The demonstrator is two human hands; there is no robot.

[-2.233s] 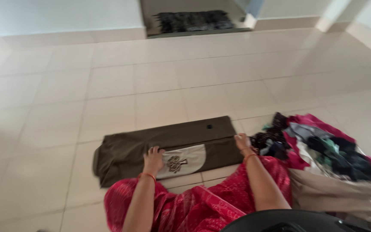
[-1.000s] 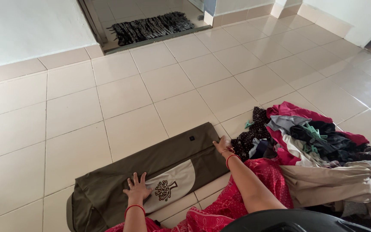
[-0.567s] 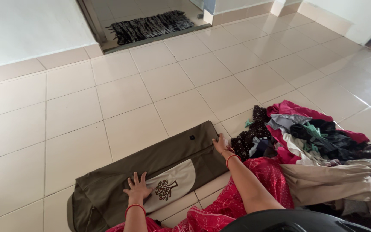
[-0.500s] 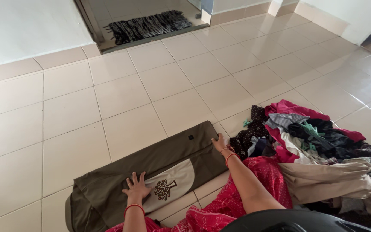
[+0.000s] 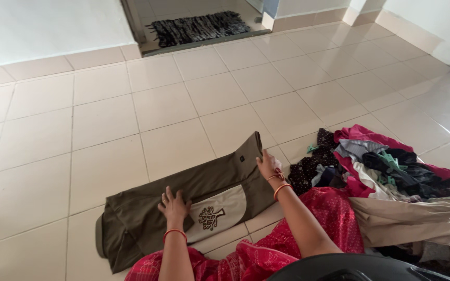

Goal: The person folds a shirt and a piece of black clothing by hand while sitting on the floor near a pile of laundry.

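On the beige tiled floor (image 5: pixel 105 119) just ahead of the seated person lies an olive-green folded garment (image 5: pixel 183 187) with a pale pocket panel bearing a dark tree motif (image 5: pixel 209 217). Left hand (image 5: pixel 173 204) presses flat on the cloth beside that panel, fingers (image 5: pixel 169 195) spread wide, gripping nothing. Right hand (image 5: pixel 267 165) rests on the garment's far right corner, fingers curled lightly over the edge; whether they pinch it I cannot tell. To the right, touching the person's red patterned dress (image 5: pixel 266 244), sits a heap of mixed clothes (image 5: pixel 391 182). A dark striped doormat (image 5: pixel 201 27) lies far off in the doorway. Judging by the hands, smoothing goes best with the left palm anchoring while the right draws the edge taut and square.
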